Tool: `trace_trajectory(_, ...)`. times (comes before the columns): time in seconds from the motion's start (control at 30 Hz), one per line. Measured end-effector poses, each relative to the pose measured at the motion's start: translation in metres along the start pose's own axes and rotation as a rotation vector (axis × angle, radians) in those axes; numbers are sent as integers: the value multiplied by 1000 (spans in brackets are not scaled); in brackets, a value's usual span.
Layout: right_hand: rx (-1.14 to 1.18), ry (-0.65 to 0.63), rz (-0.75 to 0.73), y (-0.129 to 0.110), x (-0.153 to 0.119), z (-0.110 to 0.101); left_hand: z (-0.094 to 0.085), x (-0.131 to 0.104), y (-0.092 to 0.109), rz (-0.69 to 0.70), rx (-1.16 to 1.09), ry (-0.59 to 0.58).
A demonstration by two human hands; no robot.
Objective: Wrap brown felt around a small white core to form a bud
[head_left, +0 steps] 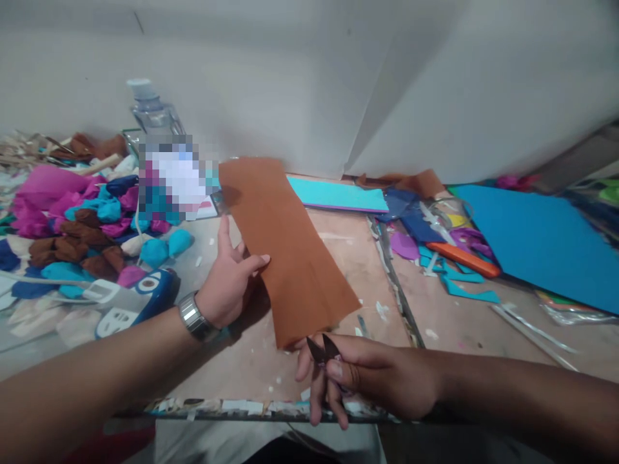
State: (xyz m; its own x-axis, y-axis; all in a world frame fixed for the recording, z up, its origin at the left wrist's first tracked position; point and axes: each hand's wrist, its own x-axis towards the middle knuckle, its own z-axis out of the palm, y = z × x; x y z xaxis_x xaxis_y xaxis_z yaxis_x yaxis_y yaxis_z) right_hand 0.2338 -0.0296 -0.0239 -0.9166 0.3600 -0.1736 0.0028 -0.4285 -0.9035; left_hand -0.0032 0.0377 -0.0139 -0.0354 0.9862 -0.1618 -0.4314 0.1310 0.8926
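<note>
A long brown sheet (294,238) slants across the table in front of me, its surface lightly creased near the close end. My left hand (227,280), wearing a metal watch, grips its left edge with the thumb on top; some fingers are hidden behind it. At the near edge of the sheet is my right hand (367,370), closed around a small pair of scissors (323,351). The dark pointed blades stick up, slightly parted, and the handles are mostly covered by the fingers. Fingertips of that hand touch or lie close to the sheet's lower edge; I cannot tell which.
Crumpled coloured bundles (97,225) and a blue-and-white glue gun (140,303) lie left. A clear bottle (153,109) stands behind a phone (176,174). Turquoise strips (338,194) lie at the back. Right are an orange cutter (464,259) and a blue sheet (546,238).
</note>
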Motion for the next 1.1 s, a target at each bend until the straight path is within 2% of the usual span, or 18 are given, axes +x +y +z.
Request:
trace_trajectory(0.2,-196,45,-87,-3,-2,-1,3,-7,4,-121,-29,-69)
trace_trajectory(0.43,-353,20,-84,-12,-1,1,6,-28,-5,-537,124,-390)
trace_trajectory(0.53,-404,-25,-108,-16,0,3,4,-33,-9,-543,302,-431)
trace_trajectory(0.63,-464,-49,-107,-20,1,3,4,-32,-11,-530,373,-424)
trace_trajectory(0.7,-474,-70,-128,-22,2,3,7,-31,-11,-488,357,-374)
trace_trajectory(0.83,-430,-115,-198,-19,3,3,15,-32,-11,-415,143,-250)
trace_trajectory(0.97,-403,-38,-233,-8,-1,2,19,-34,-8,-438,-141,-178)
trace_trajectory(1.1,-360,71,-219,3,-5,0,13,-33,-8,-506,-213,-153)
